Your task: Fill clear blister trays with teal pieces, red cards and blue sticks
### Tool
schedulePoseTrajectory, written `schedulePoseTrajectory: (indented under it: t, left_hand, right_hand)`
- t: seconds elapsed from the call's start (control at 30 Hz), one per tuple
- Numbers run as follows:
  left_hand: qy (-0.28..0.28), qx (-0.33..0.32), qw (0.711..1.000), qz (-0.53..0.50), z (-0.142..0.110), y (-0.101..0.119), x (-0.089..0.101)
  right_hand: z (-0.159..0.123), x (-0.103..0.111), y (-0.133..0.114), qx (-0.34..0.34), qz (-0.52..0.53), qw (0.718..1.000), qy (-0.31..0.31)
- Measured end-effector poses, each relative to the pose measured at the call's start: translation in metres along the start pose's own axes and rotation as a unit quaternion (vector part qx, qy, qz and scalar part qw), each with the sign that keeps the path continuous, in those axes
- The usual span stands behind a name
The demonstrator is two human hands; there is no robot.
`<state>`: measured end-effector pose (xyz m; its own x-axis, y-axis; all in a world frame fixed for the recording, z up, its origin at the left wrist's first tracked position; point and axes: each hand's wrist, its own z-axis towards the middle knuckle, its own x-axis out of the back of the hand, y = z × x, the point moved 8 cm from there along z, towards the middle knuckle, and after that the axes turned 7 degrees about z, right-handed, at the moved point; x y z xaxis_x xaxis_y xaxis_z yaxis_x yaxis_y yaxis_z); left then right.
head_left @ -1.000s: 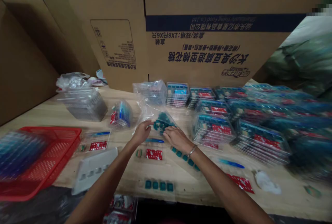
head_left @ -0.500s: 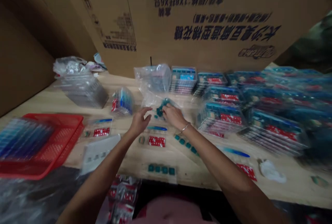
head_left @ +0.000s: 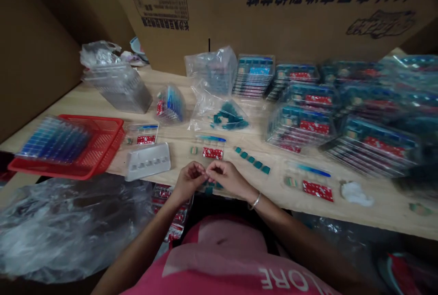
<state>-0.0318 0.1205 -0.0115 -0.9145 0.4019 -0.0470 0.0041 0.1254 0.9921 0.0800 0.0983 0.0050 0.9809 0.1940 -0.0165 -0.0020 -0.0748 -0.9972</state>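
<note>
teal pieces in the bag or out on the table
Both: a heap lies inside the clear bag, and a row sits loose on the table.

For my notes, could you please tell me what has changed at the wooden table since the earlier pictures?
The left hand and right hand have drawn back from the clear plastic bag of teal pieces toward the near edge of the wooden table, fingertips meeting; anything held is unclear. The red plastic basket and stacked clear trays stayed put.

Red lattice-patterned basket [head_left: 102, 134] at nine o'clock, teal pieces [head_left: 230, 117] inside a clear plastic bag [head_left: 200, 117] at twelve, white-flecked red cards [head_left: 317, 190] at three, pink T-shirt [head_left: 212, 258] with white lettering at six.
</note>
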Motion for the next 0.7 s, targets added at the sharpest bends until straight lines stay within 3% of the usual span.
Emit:
schedulePoseTrajectory:
  t: [0.1,0.17,0.2,0.27,0.37,0.47,0.53,0.6,0.7]
  left_hand:
    - [0.174,-0.109,0.97,0.128,-0.02,0.011,0.02]
    - [0.25,-0.174,0.927,0.22,-0.044,0.025,0.028]
    - [0.256,-0.197,0.909,0.264,-0.054,0.03,0.029]
    - [0.212,-0.229,0.884,0.348,-0.068,0.033,0.023]
    - [0.11,-0.257,0.854,0.439,-0.074,0.02,0.007]
    - [0.088,-0.262,0.836,0.474,-0.07,0.008,0.0]
    - [0.093,-0.255,0.84,0.469,-0.069,0.006,-0.002]
    - [0.096,-0.242,0.861,0.436,-0.071,0.008,-0.006]
    - [0.071,-0.193,0.917,0.343,-0.074,0.01,-0.014]
  right_hand:
    - [-0.02,0.023,-0.009,0.081,-0.123,0.984,0.101]
    - [-0.036,0.026,-0.015,0.113,-0.184,0.972,0.094]
    - [-0.042,0.021,-0.017,0.125,-0.21,0.967,0.065]
    - [-0.051,0.002,-0.019,0.153,-0.279,0.948,-0.009]
    - [-0.051,-0.028,-0.018,0.185,-0.423,0.883,-0.082]
    - [-0.042,-0.04,-0.015,0.186,-0.517,0.829,-0.108]
    - [-0.038,-0.037,-0.016,0.175,-0.519,0.829,-0.109]
    - [-0.039,-0.028,-0.019,0.159,-0.483,0.857,-0.088]
    - [-0.046,-0.017,-0.024,0.14,-0.394,0.907,-0.048]
